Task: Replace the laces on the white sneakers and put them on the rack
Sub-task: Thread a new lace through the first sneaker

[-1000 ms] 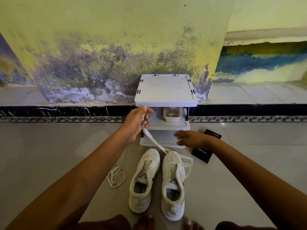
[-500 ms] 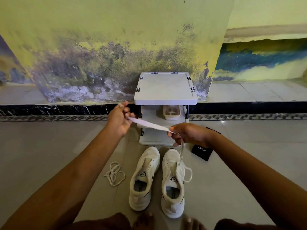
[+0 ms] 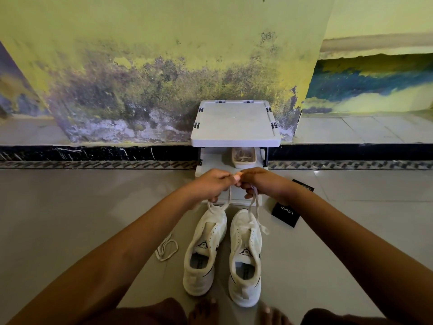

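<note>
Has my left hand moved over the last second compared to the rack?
Yes. The left hand has swung right, from the rack's left edge to its middle, meeting the right hand.

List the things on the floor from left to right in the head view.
Loose lace → left sneaker → right sneaker → black box.

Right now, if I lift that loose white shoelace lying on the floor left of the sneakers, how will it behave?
The loose white shoelace lies in slack loops on the grey tiled floor, so it is probably floppy and would dangle. It looks thin, so likely very light. Pushed, it would probably bunch or slide rather than roll.
</note>
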Tool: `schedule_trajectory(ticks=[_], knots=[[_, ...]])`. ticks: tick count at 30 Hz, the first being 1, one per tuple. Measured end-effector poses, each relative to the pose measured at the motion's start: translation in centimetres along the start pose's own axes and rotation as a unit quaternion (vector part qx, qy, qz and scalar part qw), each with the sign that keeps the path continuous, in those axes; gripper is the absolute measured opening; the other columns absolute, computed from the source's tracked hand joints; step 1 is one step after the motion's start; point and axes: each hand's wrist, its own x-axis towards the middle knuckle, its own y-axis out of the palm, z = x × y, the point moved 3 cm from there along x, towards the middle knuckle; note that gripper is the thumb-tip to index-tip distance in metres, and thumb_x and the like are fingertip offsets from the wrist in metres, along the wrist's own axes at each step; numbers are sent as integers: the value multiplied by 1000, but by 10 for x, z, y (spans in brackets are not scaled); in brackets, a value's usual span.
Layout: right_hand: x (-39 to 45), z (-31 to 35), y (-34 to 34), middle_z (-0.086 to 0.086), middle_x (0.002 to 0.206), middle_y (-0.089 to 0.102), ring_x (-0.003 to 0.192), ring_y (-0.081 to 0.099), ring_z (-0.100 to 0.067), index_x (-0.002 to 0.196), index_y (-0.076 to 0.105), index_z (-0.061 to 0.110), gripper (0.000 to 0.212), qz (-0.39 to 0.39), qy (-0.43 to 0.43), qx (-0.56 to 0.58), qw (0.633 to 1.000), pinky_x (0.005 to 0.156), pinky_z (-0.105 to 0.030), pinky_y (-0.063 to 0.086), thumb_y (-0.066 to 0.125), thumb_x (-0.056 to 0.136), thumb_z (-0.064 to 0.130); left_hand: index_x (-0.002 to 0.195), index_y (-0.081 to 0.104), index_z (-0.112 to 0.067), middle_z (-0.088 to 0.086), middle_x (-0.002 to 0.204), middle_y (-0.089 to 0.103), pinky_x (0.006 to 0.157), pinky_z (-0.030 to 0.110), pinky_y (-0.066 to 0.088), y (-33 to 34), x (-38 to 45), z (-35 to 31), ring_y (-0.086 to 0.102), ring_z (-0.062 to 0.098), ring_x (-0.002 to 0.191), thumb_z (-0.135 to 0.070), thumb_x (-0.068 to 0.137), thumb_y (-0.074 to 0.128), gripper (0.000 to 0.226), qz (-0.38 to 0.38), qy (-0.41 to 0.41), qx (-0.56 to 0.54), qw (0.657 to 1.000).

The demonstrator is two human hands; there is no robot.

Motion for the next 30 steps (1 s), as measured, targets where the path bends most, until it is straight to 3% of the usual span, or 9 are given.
schedule_trajectory(ticks=[5, 8, 11, 15, 20, 25, 30], knots=[[-2, -6, -7, 0, 62, 36, 55, 36, -13, 75, 54, 13, 34, 6, 9, 0, 1000, 65, -22, 44, 37, 101, 28, 72, 60, -18, -3, 59, 37, 43, 18, 26, -13, 1, 3, 30, 6, 46, -26, 97, 48, 29, -43, 24, 31, 998], [-7, -17, -16, 0, 62, 31, 55, 33, -14, 74, 52, 13, 36, 24, 45, -8, 999, 68, -25, 46, 35, 102, 28, 79, 63, -13, 0, 64, 45, 42, 18, 27, -35, 3, 23, 32, 11, 50, -23, 98, 47, 26, -137, -44, 5, 990], [-10, -29, -27, 1, 61, 26, 54, 27, -13, 74, 49, 12, 35, 26, 86, -4, 996, 55, -19, 41, 33, 102, 26, 74, 61, -11, 2, 64, 42, 47, 23, 25, -58, -1, 51, 33, 15, 53, -21, 97, 49, 27, -247, -120, -22, 961], [-14, -41, -36, 1, 61, 29, 54, 27, -12, 75, 50, 12, 34, 20, 120, -34, 992, 55, -20, 36, 33, 102, 24, 90, 68, -5, 10, 80, 53, 59, 28, 37, -76, -7, 76, 45, 24, 64, -24, 94, 54, 24, -320, -176, 29, 931], [-17, -52, -44, -1, 65, 35, 54, 32, -13, 79, 54, 10, 32, 2, 159, -82, 984, 60, -25, 38, 36, 102, 24, 104, 66, 0, 25, 103, 62, 80, 46, 51, -88, -10, 92, 59, 41, 87, -24, 93, 54, 30, -358, -216, 36, 908], [-23, -62, -52, -4, 75, 44, 65, 40, -14, 78, 57, 16, 29, -38, 188, -183, 964, 63, -21, 42, 41, 101, 21, 107, 65, 1, 30, 109, 60, 84, 50, 51, -93, -11, 98, 58, 46, 102, -25, 93, 53, 32, -368, -232, 30, 900], [-27, -64, -62, -4, 72, 52, 64, 47, -14, 73, 58, 17, 29, -92, 168, -189, 963, 60, -18, 43, 45, 99, 14, 109, 64, 1, 30, 111, 60, 84, 49, 50, -93, -13, 99, 57, 47, 102, -27, 94, 52, 34, -374, -239, 27, 896]])
